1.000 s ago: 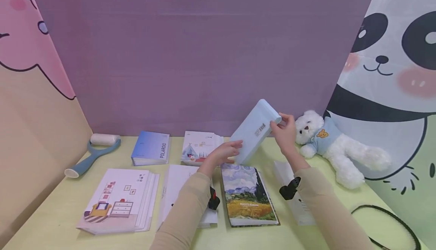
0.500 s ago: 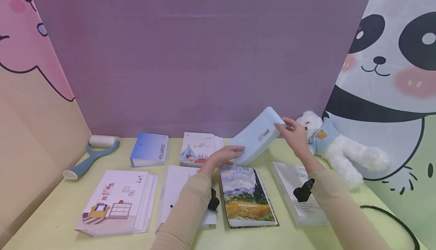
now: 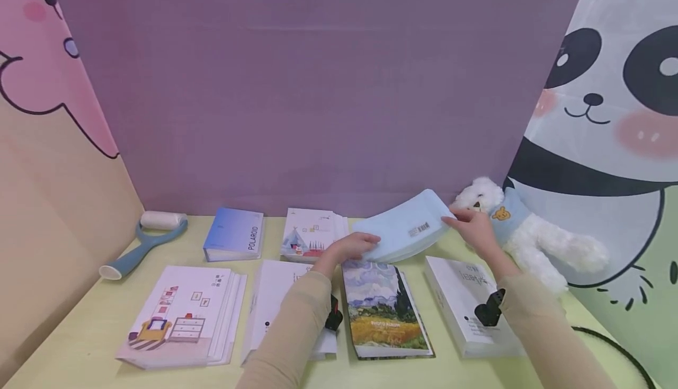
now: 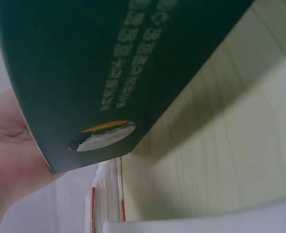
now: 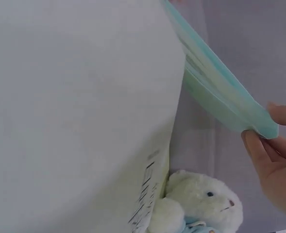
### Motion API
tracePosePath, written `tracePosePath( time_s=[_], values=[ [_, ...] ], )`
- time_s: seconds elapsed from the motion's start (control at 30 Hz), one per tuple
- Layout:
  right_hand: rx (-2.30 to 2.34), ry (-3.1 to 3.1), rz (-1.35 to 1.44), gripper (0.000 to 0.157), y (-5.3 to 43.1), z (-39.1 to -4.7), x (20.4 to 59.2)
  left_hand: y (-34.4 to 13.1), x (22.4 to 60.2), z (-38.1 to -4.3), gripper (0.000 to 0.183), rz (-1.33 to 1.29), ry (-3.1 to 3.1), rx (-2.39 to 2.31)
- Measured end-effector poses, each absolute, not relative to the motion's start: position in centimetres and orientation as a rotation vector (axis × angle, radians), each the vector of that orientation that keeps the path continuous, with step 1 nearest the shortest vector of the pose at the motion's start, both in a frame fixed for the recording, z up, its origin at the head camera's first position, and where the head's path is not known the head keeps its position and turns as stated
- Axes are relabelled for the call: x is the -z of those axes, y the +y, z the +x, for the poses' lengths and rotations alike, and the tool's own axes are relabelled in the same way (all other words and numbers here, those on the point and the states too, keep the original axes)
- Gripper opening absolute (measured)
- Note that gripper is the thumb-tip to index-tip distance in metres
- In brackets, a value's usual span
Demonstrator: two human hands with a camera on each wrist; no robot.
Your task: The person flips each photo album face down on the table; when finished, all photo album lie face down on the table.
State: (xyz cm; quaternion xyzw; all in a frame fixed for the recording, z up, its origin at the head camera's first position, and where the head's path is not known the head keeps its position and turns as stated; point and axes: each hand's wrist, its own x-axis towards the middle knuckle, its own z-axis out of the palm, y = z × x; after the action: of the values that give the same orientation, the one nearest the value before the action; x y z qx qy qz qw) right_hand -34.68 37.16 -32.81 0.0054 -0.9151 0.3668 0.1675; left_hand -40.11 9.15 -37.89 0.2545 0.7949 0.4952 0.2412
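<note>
A light blue album (image 3: pixel 405 224), with a barcode on its upper face, is tilted over the back right of the table. My left hand (image 3: pixel 349 248) grips its near left corner. At the right end my right hand (image 3: pixel 474 230) pinches the edge; the right wrist view shows the thumb and fingers on both sides of the pale teal cover (image 5: pixel 230 102), with pages between. Just in front lies a landscape-painted photo album (image 3: pixel 386 312). In the left wrist view a dark green face (image 4: pixel 84 73) with pale characters and an oval picture hides part of the left hand (image 4: pixel 11 150).
A white thick book (image 3: pixel 471 312) lies under my right forearm, beside a white teddy bear (image 3: pixel 524 236). Leftward are another white book (image 3: pixel 275 289), two illustrated albums, a blue POLAROID album (image 3: pixel 233 233) and a lint roller (image 3: pixel 140 248). A black cord (image 3: pixel 614 345) curves at right.
The light blue album's raised right end has come down and swung right, so it lies flatter. My right hand moved down and right with it; the left hand stayed nearly in place.
</note>
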Motion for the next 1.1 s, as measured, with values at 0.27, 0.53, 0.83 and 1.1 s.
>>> tracePosePath(
  time_s=[0.27,0.53,0.83,1.1],
  values=[
    [-1.092,-2.695,0.001,0.054,38.7,-35.0,34.3,9.2,38.2,-40.2,0.040,0.718,2.198,-1.311],
    [-1.106,-2.764,-0.019,0.054,39.6,-35.2,35.0,9.2,38.2,-40.2,0.039,0.752,2.252,-1.273],
    [-1.134,-2.817,-0.076,0.048,39.9,-35.3,35.6,9.5,38.6,-40.5,0.038,0.740,2.275,-1.280],
    [-1.097,-2.931,-0.142,0.045,40.2,-35.5,35.9,9.6,38.7,-40.6,0.038,0.751,2.305,-1.266]
  ],
)
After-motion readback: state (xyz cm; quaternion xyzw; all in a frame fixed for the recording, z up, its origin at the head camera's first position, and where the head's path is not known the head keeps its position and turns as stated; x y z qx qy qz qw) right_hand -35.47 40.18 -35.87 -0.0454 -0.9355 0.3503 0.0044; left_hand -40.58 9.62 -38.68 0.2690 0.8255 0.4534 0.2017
